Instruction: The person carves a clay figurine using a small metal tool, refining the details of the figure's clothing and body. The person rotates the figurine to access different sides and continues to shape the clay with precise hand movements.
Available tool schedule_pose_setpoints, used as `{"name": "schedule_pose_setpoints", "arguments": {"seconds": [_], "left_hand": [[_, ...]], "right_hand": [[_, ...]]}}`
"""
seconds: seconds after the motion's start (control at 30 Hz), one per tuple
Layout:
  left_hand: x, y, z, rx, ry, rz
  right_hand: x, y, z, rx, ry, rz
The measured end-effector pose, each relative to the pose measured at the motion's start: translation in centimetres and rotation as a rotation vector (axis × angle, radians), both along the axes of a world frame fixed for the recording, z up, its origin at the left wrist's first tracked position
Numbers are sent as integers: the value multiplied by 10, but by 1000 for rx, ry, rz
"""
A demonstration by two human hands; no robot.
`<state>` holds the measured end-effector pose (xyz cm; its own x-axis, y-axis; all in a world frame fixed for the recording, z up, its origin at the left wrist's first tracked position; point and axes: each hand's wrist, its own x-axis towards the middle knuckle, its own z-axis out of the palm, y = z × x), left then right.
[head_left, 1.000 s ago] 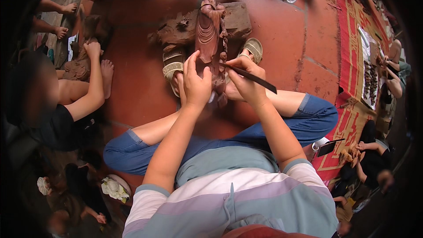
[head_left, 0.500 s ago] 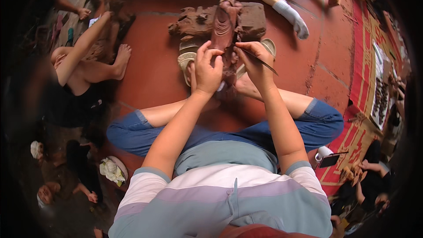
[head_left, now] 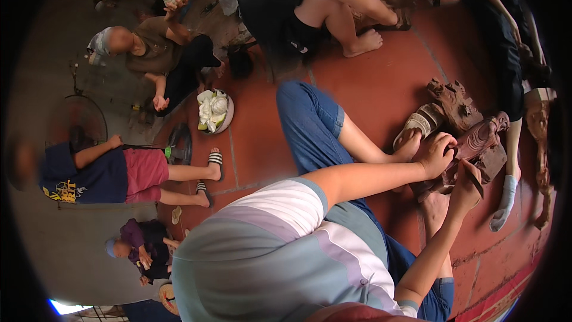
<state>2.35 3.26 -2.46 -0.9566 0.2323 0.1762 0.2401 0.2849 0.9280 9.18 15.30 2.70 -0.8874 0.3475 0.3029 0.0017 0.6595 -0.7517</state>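
Note:
A carved reddish-brown wooden statue point(head_left: 485, 138) of a robed figure leans at the right, its upper part against a rough wood block point(head_left: 453, 104). My left hand point(head_left: 438, 156) has its fingers curled against the statue's lower part, gripping it. Just nearer, my right hand point(head_left: 466, 189) is closed round a slim dark carving tool point(head_left: 473, 179). That tool's thin curved blade lies along the fingers; its working tip is hidden. My feet, one by a woven-patterned sandal point(head_left: 422, 120), flank the statue's base.
A seated person point(head_left: 280, 18) in black works beyond my knee. A bowl of white and green pieces point(head_left: 215, 111) sits on the red tiles. Someone in red shorts point(head_left: 146, 173) stands at left, near a fan point(head_left: 83, 122). A grey-socked foot point(head_left: 505, 206) and a carved wooden piece point(head_left: 539, 155) lie at right.
My view has swung far to the left, so the statue and both hands now appear at the right side. Both hands stay at the statue, the tool still in my right hand.

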Motion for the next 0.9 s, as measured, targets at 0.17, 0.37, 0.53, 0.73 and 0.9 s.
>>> {"name": "schedule_pose_setpoints", "arguments": {"seconds": [0.17,0.37,0.53,0.73,0.9], "left_hand": [[0,7,19,-234,176,-114],[-1,9,22,-609,419,-367],[14,0,27,-646,517,-346],[7,-19,35,-587,485,-467],[2,-21,58,-485,484,-440]], "right_hand": [[30,21,-13,-755,129,-118],[70,51,-19,-1044,160,-343],[81,60,-24,-1006,241,-326],[77,46,-32,-1000,218,-325],[70,42,-16,-1050,275,-354]]}}
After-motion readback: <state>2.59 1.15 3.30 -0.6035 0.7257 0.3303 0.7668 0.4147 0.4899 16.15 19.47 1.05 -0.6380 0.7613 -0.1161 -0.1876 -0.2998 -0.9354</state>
